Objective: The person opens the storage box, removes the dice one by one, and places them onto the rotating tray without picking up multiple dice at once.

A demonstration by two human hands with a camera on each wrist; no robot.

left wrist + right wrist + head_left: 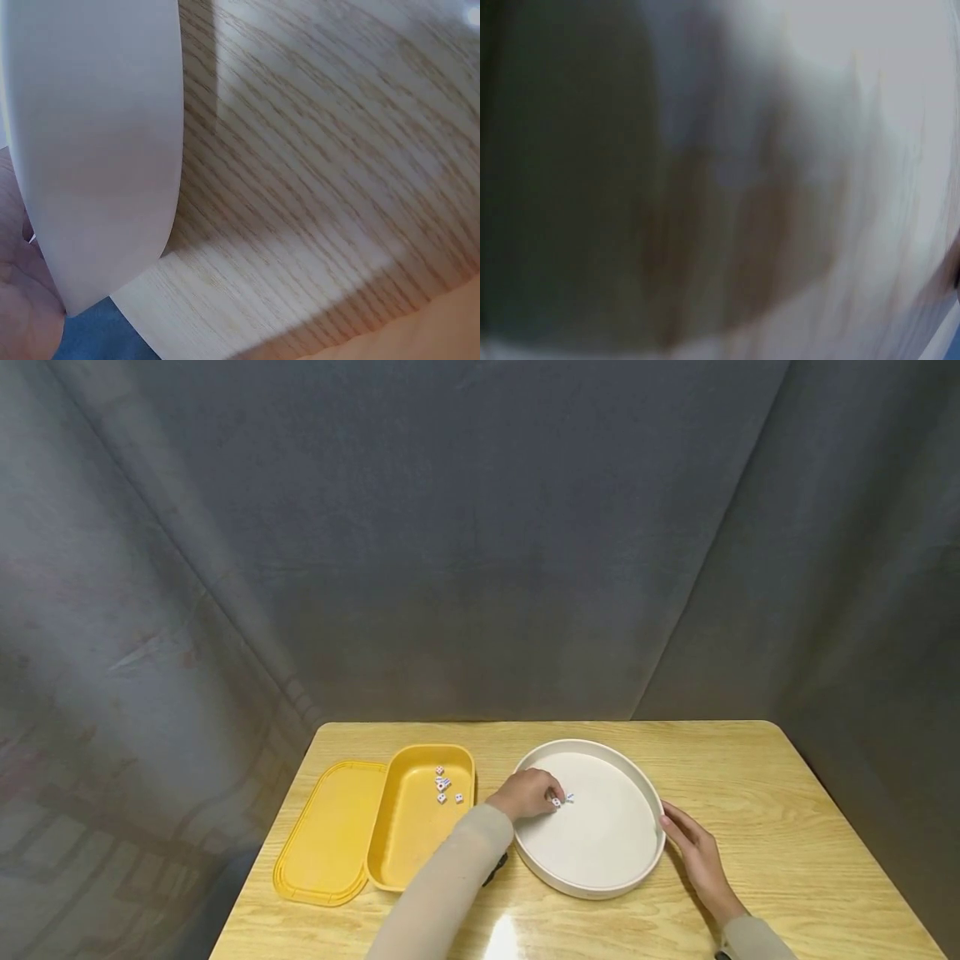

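Note:
A round white tray (pixel 600 852) lies on the wooden table (pixel 750 777). My left hand (pixel 534 793) reaches over the tray's left rim, fingers curled, and pinches a small white die (pixel 556 802) on the tray floor. A second die (pixel 569 797) lies just right of it. My right hand (pixel 693 852) rests flat on the table with straight fingers touching the tray's right wall. In the left wrist view the tray's outer wall (pixel 97 150) fills the left side above the table (pixel 315 187). The right wrist view is a blur.
A yellow box (pixel 408 852) stands left of the tray with several dice (pixel 446 783) at its far end. Its yellow lid (pixel 330 835) lies flat beside it on the left. A grey curtain hangs behind the table.

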